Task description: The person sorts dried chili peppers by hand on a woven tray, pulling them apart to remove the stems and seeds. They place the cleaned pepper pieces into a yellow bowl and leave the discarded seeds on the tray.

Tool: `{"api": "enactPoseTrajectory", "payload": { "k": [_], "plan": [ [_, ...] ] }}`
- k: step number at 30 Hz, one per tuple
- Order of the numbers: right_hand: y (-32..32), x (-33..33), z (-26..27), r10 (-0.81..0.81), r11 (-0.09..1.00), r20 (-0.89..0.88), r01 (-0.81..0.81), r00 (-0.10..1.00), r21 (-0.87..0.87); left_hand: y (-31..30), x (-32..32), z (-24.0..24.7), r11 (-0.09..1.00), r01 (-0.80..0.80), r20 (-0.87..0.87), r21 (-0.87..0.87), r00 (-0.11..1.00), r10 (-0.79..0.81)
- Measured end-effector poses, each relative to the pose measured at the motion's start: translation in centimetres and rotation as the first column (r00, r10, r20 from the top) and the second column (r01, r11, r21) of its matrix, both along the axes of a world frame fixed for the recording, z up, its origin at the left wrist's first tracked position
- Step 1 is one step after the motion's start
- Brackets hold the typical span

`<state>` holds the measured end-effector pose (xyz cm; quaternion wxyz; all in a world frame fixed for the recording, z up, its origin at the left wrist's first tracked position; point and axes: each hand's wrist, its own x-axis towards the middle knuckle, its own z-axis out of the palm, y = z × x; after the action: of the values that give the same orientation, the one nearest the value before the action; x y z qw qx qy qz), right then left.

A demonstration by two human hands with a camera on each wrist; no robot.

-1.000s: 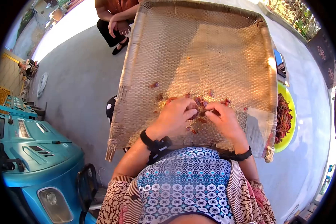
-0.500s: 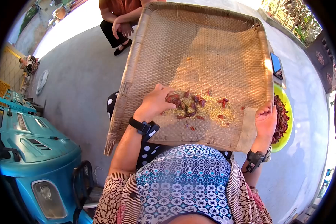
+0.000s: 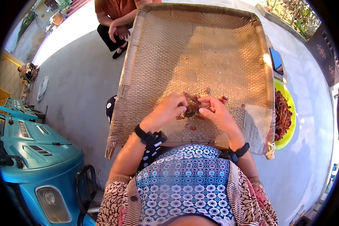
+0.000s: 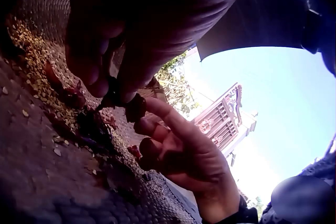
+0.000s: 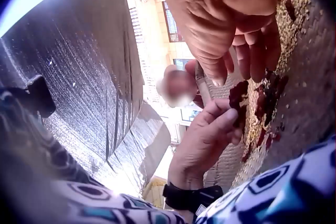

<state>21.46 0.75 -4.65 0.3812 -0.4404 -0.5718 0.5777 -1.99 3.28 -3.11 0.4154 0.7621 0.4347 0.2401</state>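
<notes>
My left hand point(image 3: 165, 112) pinches a torn piece of dried red chili point(image 5: 239, 96) between thumb and finger, low over the woven tray point(image 3: 214, 49). Opposite it, my right hand point(image 3: 223, 117) has its fingers loosely bent, thumb and forefinger apart; in the left wrist view the forefinger reaches the end of the dark chili piece. Beneath both hands lies a small heap of dried chilies point(image 3: 192, 107), partly hidden by the fingers. Pale yellow seeds point(image 4: 31, 50) are strewn over the weave around it.
A yellow-green basin point(image 3: 282, 144) full of dried chilies point(image 3: 282, 116) stands beyond the tray's right edge. Above it lies a phone point(image 3: 276, 59). Left of the tray are a teal vehicle point(image 3: 37, 150) and, farther up, a seated person point(image 3: 118, 30). The tray has a raised rim point(image 3: 203, 6).
My right hand was at the tray's right edge beside the basin half a second ago and is back over the heap. My left hand has shifted slightly right and down, close to it.
</notes>
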Motion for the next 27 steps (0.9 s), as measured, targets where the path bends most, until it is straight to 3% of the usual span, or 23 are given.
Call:
{"api": "enactPoseTrajectory", "payload": {
  "k": [1,4,7,11,13,15,17,20,21,22,24,26,27],
  "plan": [
    [0.0,-0.6,0.8,0.024,0.998,0.08,-0.028,0.996,0.052,-0.2,0.4,0.1,0.998,0.017,0.054,-0.053,0.998,-0.014],
    [0.3,-1.1,-0.3,-0.002,0.958,0.19,-0.053,0.982,0.282,-0.8,1.1,0.6,0.999,0.048,0.057,0.018,0.997,-0.049],
    [-0.4,-0.7,-0.1,-0.059,0.998,-0.003,0.059,0.998,0.013,-0.9,1.1,-0.1,0.972,-0.014,0.183,-0.235,0.981,0.058],
    [-0.7,3.2,0.0,-0.278,0.961,-0.087,0.277,0.957,-0.024,-1.2,0.8,-0.6,0.94,-0.101,0.245,-0.327,0.951,0.188],
    [-0.8,5.9,0.8,-0.499,0.866,-0.233,0.483,0.835,-0.127,-0.9,0.4,-1.8,0.925,-0.106,0.329,-0.364,0.915,0.234],
    [-0.9,9.1,1.2,-0.623,0.769,-0.418,0.617,0.661,-0.169,-1.0,0.4,-1.5,0.932,-0.17,0.278,-0.319,0.924,0.264],
    [-1.0,12.7,1.3,-0.633,0.725,-0.638,0.625,0.439,-0.289,-1.0,0.5,-1.5,0.951,-0.194,0.231,-0.242,0.94,0.251],
    [-1.5,15.4,1.1,-0.545,0.744,-0.814,0.563,0.202,-0.359,-1.0,0.7,-1.4,0.973,-0.174,0.144,-0.149,0.97,0.196],
    [-1.4,15.2,0.6,-0.525,0.769,-0.811,0.551,0.257,-0.324,-1.2,1.0,-0.6,0.972,-0.17,0.107,-0.163,0.976,0.189],
    [-1.5,13.9,0.9,-0.527,0.794,-0.729,0.558,0.436,-0.241,-1.3,1.4,0.0,0.97,-0.167,0.07,-0.176,0.981,0.181],
    [-1.7,9.4,1.1,-0.494,0.849,-0.475,0.521,0.728,-0.085,-1.4,2.3,0.5,0.963,-0.135,0.161,-0.233,0.971,0.175],
    [-2.0,4.8,3.3,-0.233,0.97,-0.101,0.224,0.967,-0.096,-1.5,3.0,0.2,0.968,-0.09,0.233,-0.235,0.961,0.146],
    [-1.8,3.1,2.5,-0.145,0.988,-0.077,0.14,0.986,-0.064,-1.4,3.4,-0.4,0.976,-0.065,0.262,-0.207,0.958,0.119]
  ]
}}
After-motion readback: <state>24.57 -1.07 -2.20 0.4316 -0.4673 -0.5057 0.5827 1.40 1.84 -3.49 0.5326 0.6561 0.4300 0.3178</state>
